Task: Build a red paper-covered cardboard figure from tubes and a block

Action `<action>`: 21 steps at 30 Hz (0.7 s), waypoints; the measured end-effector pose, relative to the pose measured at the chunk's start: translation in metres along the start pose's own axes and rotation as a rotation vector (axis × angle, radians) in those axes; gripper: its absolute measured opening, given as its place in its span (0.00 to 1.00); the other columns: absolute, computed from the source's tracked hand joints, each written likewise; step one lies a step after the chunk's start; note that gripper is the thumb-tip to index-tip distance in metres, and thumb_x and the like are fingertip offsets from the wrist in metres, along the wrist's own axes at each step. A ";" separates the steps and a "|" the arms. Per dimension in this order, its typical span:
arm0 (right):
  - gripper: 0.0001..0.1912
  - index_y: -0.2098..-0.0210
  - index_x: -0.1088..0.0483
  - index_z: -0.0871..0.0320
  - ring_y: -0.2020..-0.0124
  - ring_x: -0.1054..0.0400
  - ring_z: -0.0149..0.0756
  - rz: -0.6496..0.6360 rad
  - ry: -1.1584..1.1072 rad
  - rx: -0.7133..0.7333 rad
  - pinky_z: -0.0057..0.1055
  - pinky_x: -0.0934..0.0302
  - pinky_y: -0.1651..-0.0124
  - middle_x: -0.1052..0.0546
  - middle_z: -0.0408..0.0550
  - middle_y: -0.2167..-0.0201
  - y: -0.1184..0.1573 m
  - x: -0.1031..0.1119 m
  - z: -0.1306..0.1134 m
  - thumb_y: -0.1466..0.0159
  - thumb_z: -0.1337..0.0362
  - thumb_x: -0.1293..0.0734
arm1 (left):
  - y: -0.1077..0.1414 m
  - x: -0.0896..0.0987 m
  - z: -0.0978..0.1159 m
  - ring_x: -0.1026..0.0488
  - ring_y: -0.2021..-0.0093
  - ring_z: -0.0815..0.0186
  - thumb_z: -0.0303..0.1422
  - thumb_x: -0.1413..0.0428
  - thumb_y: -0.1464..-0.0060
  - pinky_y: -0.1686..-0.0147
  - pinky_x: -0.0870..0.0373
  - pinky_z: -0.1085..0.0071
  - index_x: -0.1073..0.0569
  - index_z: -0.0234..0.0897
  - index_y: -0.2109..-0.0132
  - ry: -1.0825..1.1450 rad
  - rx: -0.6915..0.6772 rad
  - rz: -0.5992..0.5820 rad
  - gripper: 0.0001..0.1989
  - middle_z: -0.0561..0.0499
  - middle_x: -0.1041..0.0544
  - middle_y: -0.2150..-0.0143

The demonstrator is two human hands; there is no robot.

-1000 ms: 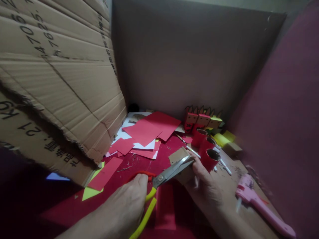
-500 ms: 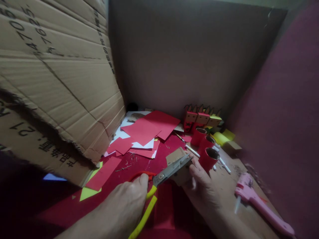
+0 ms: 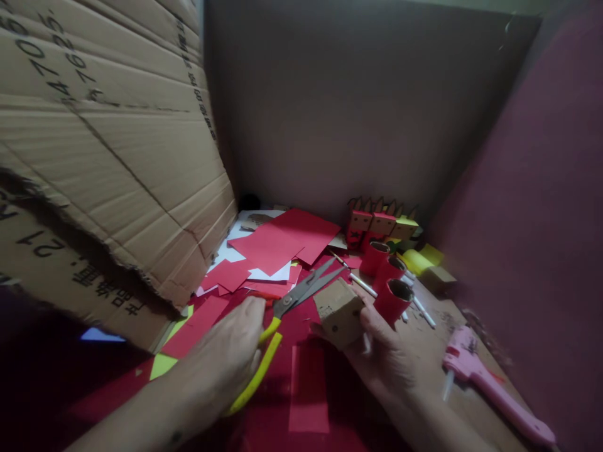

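Observation:
My left hand (image 3: 240, 342) is closed around the handles of a pair of scissors (image 3: 308, 290) with yellow and red grips. The blades stand slightly apart and point away to the upper right, just left of the cardboard. Between the fingers and thumb of my right hand (image 3: 384, 345) is a small brown cardboard piece (image 3: 340, 312) with dark round marks on it. Below it, a red paper strip (image 3: 308, 390) lies on the dark red surface. Three red paper tubes (image 3: 394, 300) stand just beyond my right hand.
Red sheets (image 3: 292, 238) lie over white paper at the back. A large cardboard panel (image 3: 127, 138) rises on the left. On the right are a pink glue gun (image 3: 490, 383), white markers (image 3: 424, 312) and a yellow roll (image 3: 418, 260). Small decorated figures (image 3: 382, 223) stand against the back wall.
The scissors have moved left and away from the cardboard piece, their blades now clear of it. More of the cardboard's face shows in my right hand.

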State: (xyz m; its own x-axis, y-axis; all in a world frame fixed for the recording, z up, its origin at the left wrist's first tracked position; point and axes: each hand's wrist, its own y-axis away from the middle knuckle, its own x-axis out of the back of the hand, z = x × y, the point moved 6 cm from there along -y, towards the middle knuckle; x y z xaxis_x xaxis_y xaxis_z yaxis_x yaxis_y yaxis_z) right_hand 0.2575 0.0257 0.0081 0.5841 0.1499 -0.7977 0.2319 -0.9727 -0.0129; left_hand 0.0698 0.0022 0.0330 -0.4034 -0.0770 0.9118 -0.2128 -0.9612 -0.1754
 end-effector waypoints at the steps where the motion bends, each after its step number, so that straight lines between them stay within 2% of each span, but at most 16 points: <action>1: 0.29 0.48 0.35 0.47 0.59 0.30 0.41 -0.008 -0.016 -0.005 0.44 0.36 0.52 0.23 0.44 0.58 0.001 0.000 0.000 0.48 0.66 0.27 | -0.001 0.004 -0.001 0.36 0.73 0.64 0.36 0.59 0.44 0.74 0.44 0.68 0.46 0.41 0.67 -0.013 -0.017 0.033 0.05 0.49 0.33 0.69; 3: 0.29 0.49 0.34 0.47 0.57 0.30 0.43 -0.020 -0.043 -0.020 0.48 0.38 0.50 0.23 0.43 0.58 0.002 0.000 -0.001 0.49 0.66 0.26 | -0.003 0.007 -0.001 0.37 0.73 0.64 0.35 0.60 0.44 0.74 0.44 0.68 0.47 0.41 0.68 0.005 -0.031 0.014 0.05 0.49 0.34 0.70; 5: 0.28 0.51 0.32 0.47 0.56 0.30 0.45 -0.026 -0.050 -0.031 0.51 0.39 0.49 0.23 0.43 0.59 0.003 0.000 -0.001 0.50 0.66 0.26 | -0.001 0.004 0.000 0.38 0.74 0.65 0.35 0.61 0.43 0.75 0.44 0.68 0.47 0.41 0.68 0.050 -0.024 -0.075 0.06 0.50 0.34 0.71; 9: 0.26 0.52 0.30 0.47 0.57 0.29 0.44 -0.034 -0.066 -0.040 0.51 0.39 0.49 0.22 0.43 0.60 0.003 -0.001 -0.001 0.50 0.66 0.26 | 0.006 -0.002 0.006 0.37 0.73 0.65 0.35 0.59 0.44 0.73 0.44 0.67 0.45 0.40 0.67 0.084 -0.041 -0.150 0.05 0.50 0.32 0.69; 14: 0.21 0.57 0.28 0.49 0.60 0.29 0.40 -0.029 -0.092 -0.040 0.46 0.36 0.50 0.22 0.42 0.63 0.002 0.002 0.000 0.50 0.68 0.26 | 0.015 -0.013 0.011 0.36 0.73 0.65 0.31 0.57 0.46 0.75 0.46 0.68 0.42 0.40 0.64 0.085 -0.040 -0.191 0.01 0.51 0.31 0.69; 21: 0.29 0.50 0.32 0.46 0.60 0.28 0.37 0.006 -0.055 -0.013 0.37 0.34 0.54 0.22 0.42 0.61 0.002 0.005 -0.002 0.49 0.69 0.27 | 0.021 -0.011 0.017 0.35 0.75 0.65 0.34 0.56 0.44 0.77 0.47 0.69 0.42 0.40 0.63 0.063 -0.048 -0.231 0.04 0.51 0.31 0.70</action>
State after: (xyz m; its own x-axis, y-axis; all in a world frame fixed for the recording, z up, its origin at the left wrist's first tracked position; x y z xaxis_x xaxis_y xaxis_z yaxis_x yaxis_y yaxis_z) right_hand 0.2619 0.0249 0.0054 0.5418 0.1334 -0.8298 0.2390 -0.9710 0.0000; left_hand 0.0851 -0.0212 0.0255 -0.3931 0.1611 0.9053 -0.3475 -0.9375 0.0159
